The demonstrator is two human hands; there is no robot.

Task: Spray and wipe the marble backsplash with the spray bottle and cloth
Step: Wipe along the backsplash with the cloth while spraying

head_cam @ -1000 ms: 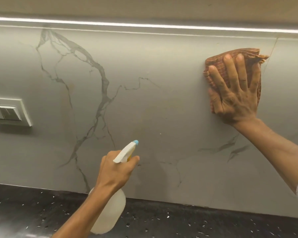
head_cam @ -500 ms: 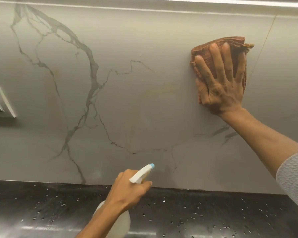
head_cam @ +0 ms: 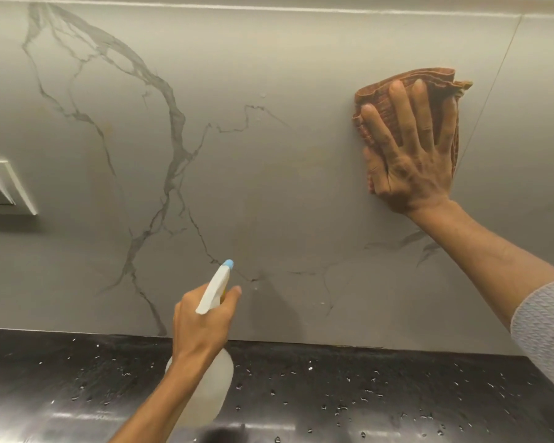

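Observation:
The grey marble backsplash (head_cam: 269, 174) with dark veins fills the wall ahead. My left hand (head_cam: 202, 321) grips the neck of a white spray bottle (head_cam: 216, 287) with a blue nozzle tip, aimed at the lower middle of the wall, a finger on the trigger. Its translucent body hangs below my wrist over the counter. My right hand (head_cam: 410, 161) presses flat, fingers spread, on a folded orange-brown cloth (head_cam: 406, 81) against the upper right of the backsplash, beside a vertical slab joint.
A black speckled countertop (head_cam: 365, 394) dotted with water drops runs along the bottom. A white switch plate (head_cam: 4, 190) sits on the wall at the far left. A light strip's edge (head_cam: 269, 8) runs along the top of the wall.
The cloth hand has slid down the wall a little. The spray bottle has risen, its nozzle now closer to the lower middle of the wall.

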